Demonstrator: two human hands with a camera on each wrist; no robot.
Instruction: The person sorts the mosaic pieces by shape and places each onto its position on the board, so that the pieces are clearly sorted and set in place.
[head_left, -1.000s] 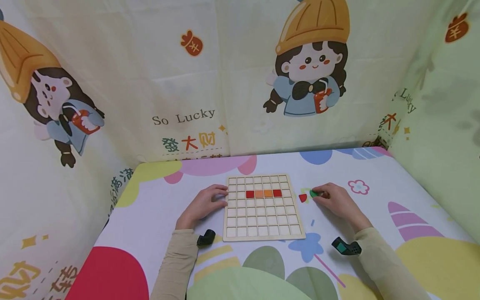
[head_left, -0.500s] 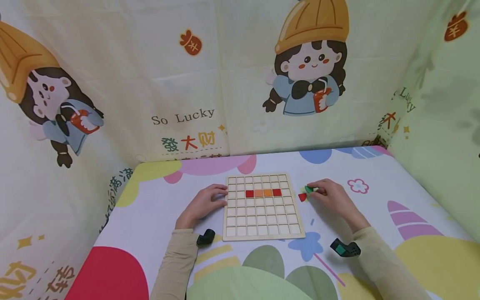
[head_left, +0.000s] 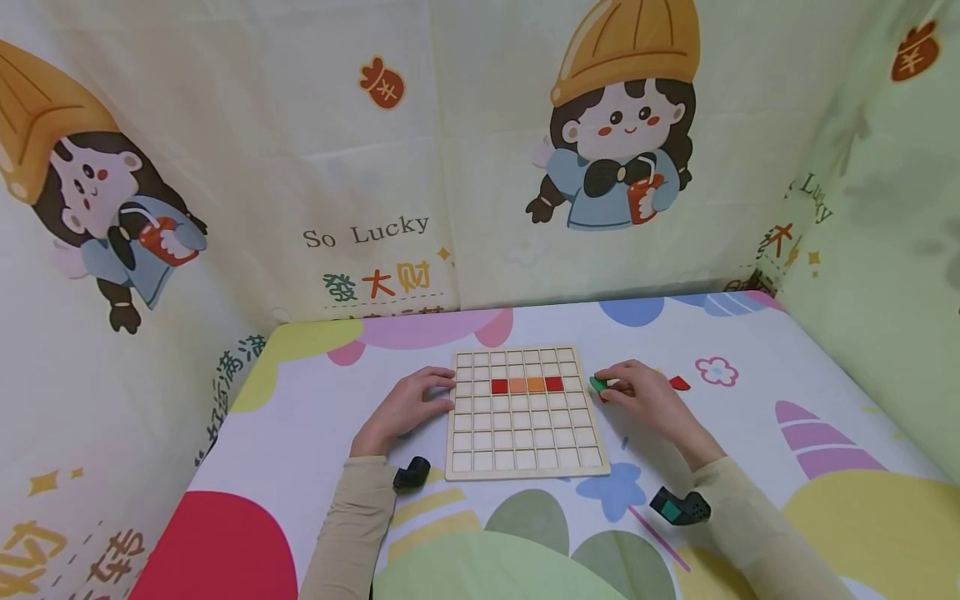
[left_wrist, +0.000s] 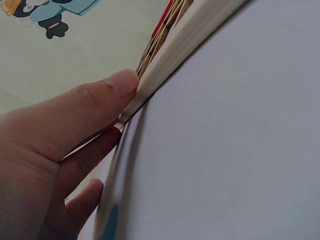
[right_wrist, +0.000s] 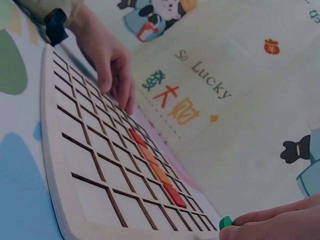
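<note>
A square wooden grid board [head_left: 525,444] lies flat on the table, with several coloured tiles in one row: a red tile [head_left: 500,387], two orange ones and another red tile [head_left: 554,384]. My left hand [head_left: 408,406] touches the board's left edge with thumb and fingertips, fingers fairly straight. Right of the board, my right hand [head_left: 637,394] pinches a small green piece [head_left: 597,384] between thumb and fingers. In the right wrist view the green piece [right_wrist: 226,223] shows at the fingertips, close to the board's edge. Just under it a bit of a red piece [head_left: 602,398] shows, mostly hidden.
Beyond the right hand a small red shape [head_left: 679,382] is on the patterned tablecloth [head_left: 480,567]. Black wrist cameras sit at the left wrist [head_left: 412,473] and right wrist [head_left: 680,506]. A printed cloth wall [head_left: 480,208] stands behind the table.
My right hand has moved left toward the board with the green piece, now covering most of the nearby red piece and uncovering a red shape behind it. My left hand stays put.
</note>
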